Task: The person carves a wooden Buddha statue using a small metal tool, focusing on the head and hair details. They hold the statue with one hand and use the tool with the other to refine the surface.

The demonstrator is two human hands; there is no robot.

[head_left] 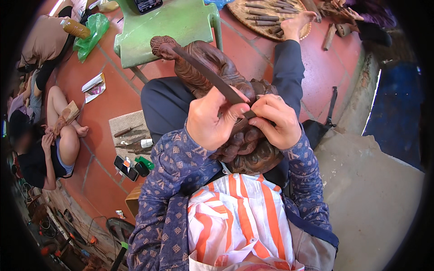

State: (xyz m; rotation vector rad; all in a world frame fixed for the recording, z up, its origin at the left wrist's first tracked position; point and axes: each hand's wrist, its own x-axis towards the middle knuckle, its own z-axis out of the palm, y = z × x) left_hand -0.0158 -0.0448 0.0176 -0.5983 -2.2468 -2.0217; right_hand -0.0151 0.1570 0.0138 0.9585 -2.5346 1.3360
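A dark brown carved wooden statue (pixel 212 56) of a robed figure lies across my lap, its head toward the far left. A long, flat, dark strip (pixel 205 72) slants over it; whether it is sandpaper or some other material, I cannot tell. My left hand (pixel 210 118) is closed around the strip near its lower end, thumb on top. My right hand (pixel 275 121) pinches that lower end, with its fingers bent close to the left thumb. Both hands are over the statue's carved base (pixel 255 156) and hide part of it.
A green plastic chair (pixel 167 25) bearing a phone stands ahead. Carving tools fill a round woven tray (pixel 244 16); more lie on a mat (pixel 118 122) at left, near a phone (pixel 125 168). A person (pixel 36 156) at left holds a wood piece. A grey slab (pixel 366 198) lies right.
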